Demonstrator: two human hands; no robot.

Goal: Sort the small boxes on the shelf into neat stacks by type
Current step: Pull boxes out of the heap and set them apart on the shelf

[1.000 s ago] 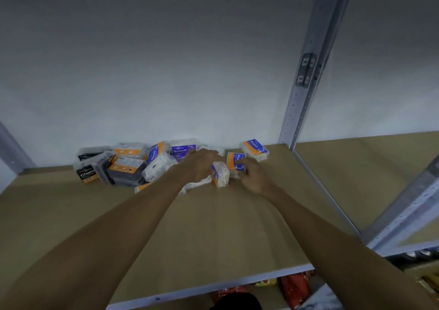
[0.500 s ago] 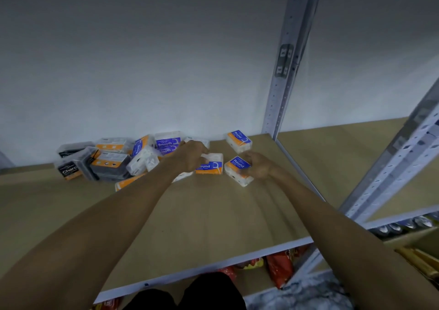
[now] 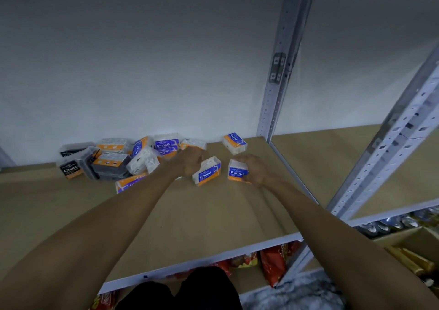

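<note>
Brown board shelf (image 3: 166,214), jumbled boxes (image 3: 114,160) heaped at rear left. Left hand (image 3: 190,161): grip clamped on a "Round" box (image 3: 207,171), tilted. Right hand (image 3: 257,169): grip clamped on second "Round" box (image 3: 237,170). Third "Round" box (image 3: 234,143) behind, apart.

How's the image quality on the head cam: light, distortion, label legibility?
Head view: dim, flat light with a bluish cast and no hard glare; wide-angle bend bows the uprights and stretches the forearms. "Round" reads clearly on the box in the right hand and the one by the left hand; the dark boxes on the far left are soft.
</note>
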